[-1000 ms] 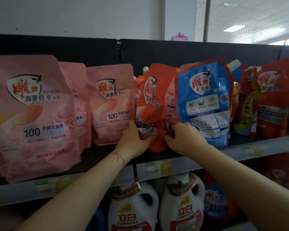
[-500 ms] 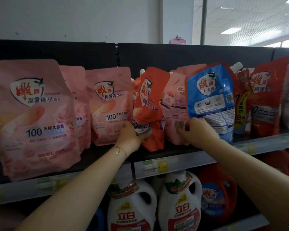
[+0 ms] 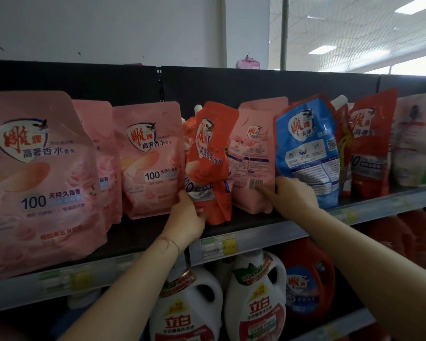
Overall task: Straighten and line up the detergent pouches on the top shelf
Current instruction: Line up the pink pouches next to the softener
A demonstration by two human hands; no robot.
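I slid blue pouch (image 3: 308, 148) toward 3 o'clock, baring a reversed pink pouch (image 3: 253, 148); my left hand (image 3: 185, 217) clamped orange pouch (image 3: 210, 153), right hand (image 3: 293, 196) grip unclear.

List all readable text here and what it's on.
"雕牌", "高奢香水", "100 天持久留香": big pink plastic pouch, far left.
"高奢香水": tilted red-orange plastic pouch.
"雕牌": blue spouted plastic pouch; smaller print blurred.
"立白": white plastic handled jug, lower shelf.
Shelf-edge price tags: too blurred.
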